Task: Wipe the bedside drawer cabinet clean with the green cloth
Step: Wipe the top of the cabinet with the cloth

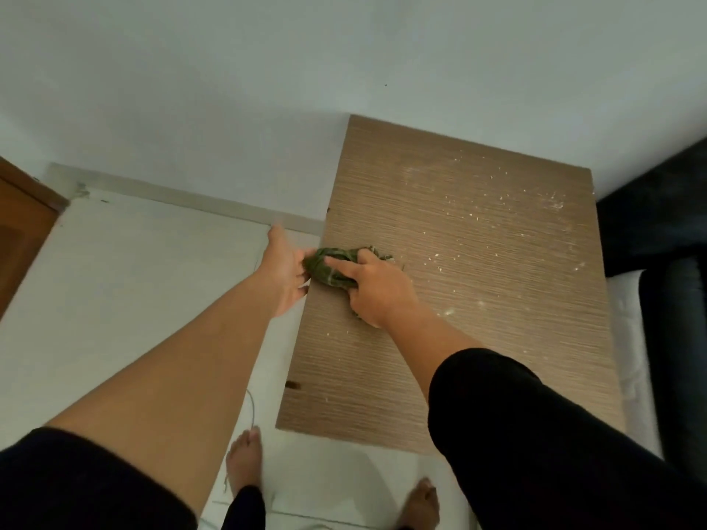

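At frame centre the right hand [377, 290] bunches the green cloth [334, 266] against the cabinet top [478, 300], sweeping crumbs [497, 208] toward the left hand [285, 271], fingers relaxed, cupped at the edge.

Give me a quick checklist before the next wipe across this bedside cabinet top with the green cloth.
1. Green cloth bunched on the cabinet top: ok.
2. Right hand grips the cloth: ok.
3. Left hand cupped at the cabinet's left edge, beside the cloth: ok.
4. White crumbs cleared from the far right area: not ok.
5. Near left part wiped: a few specks remain, not ok.
6. Cloth damp: cannot tell.
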